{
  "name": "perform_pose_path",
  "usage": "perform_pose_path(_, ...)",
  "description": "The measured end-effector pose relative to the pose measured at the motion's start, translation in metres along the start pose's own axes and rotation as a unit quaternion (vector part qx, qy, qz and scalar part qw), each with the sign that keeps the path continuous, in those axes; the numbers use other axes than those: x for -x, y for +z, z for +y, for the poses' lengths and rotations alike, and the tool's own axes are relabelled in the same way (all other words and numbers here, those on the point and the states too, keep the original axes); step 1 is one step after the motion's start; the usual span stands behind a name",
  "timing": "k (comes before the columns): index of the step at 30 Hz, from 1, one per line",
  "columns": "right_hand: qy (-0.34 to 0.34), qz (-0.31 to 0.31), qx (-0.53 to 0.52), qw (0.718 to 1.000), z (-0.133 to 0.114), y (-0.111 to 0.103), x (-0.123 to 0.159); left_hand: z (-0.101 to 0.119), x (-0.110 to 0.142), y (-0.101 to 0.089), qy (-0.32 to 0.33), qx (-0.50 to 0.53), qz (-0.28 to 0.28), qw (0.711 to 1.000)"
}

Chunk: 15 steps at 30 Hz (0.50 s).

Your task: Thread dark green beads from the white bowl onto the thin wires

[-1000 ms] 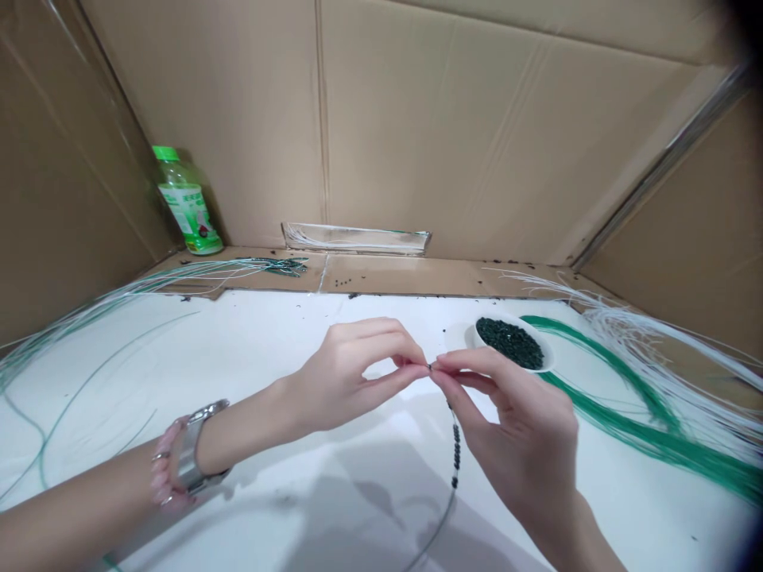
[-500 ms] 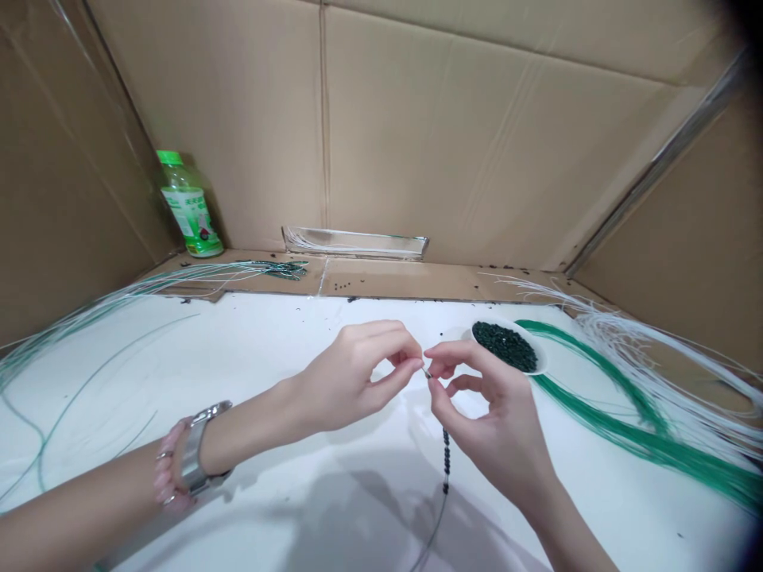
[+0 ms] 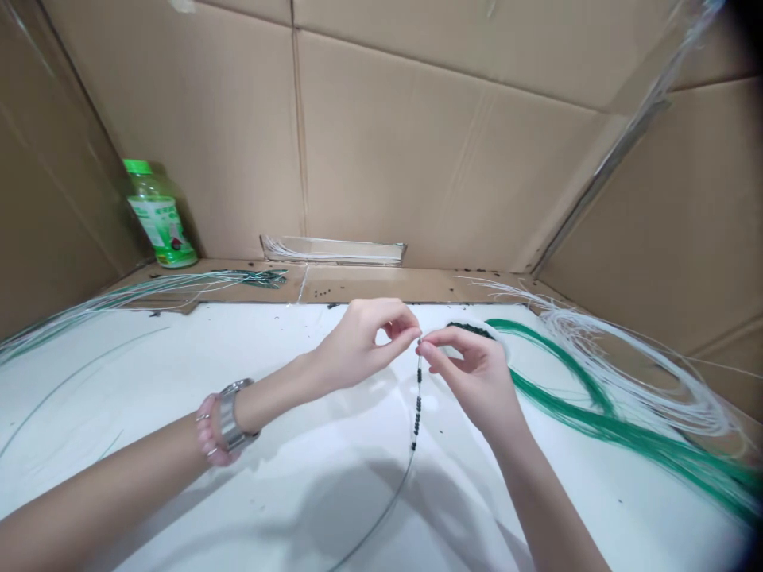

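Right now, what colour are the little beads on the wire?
The beads look dark green, almost black, in the head view.

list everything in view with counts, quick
white work surface: 1, white, under the hands
cardboard box: 1, tan, behind and beside the surface
plastic bottle: 1, green cap, back left
loose beads: several, dark, on the cardboard at the back
white bowl: 1, white, behind the right hand
dark green beads: many, dark green, in the bowl
green wires: many, green, right
white wires: many, white, far right
pale wires: many, white and green, left
beaded wire: 1, grey with dark beads, centre
left hand: 1, at the wire's top
right hand: 1, at the wire's top
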State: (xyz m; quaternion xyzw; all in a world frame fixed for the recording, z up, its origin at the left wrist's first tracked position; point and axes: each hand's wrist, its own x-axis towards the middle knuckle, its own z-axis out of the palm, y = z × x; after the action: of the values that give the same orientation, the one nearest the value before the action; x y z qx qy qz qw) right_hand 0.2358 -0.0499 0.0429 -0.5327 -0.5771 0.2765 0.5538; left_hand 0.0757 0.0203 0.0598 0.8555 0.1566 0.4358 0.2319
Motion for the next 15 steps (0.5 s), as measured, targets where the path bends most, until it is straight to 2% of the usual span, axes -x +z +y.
perform_pose_path(5, 0.002, 0.068, -0.05, 0.996, 0.003, -0.009, -0.007, -0.02, -0.023, 0.019, -0.061, 0.042, -0.045, 0.996)
perform_pose_path(7, 0.001, 0.096, -0.083, 0.992, 0.004, -0.011, -0.009, -0.038, -0.028, 0.03, -0.086, 0.018, -0.069, 0.994)
perform_pose_path(10, 0.006, 0.131, -0.124, 0.984, 0.005, -0.013, -0.011, -0.073, -0.03, 0.05, -0.124, -0.038, -0.134, 0.982)
perform_pose_path(13, 0.011, 0.146, -0.145, 0.979, 0.006, -0.013, -0.012, -0.104, -0.027, 0.068, -0.154, -0.081, -0.178, 0.968)
perform_pose_path(15, 0.012, 0.146, -0.152, 0.977, 0.006, -0.013, -0.013, -0.116, -0.026, 0.077, -0.161, -0.091, -0.193, 0.964)
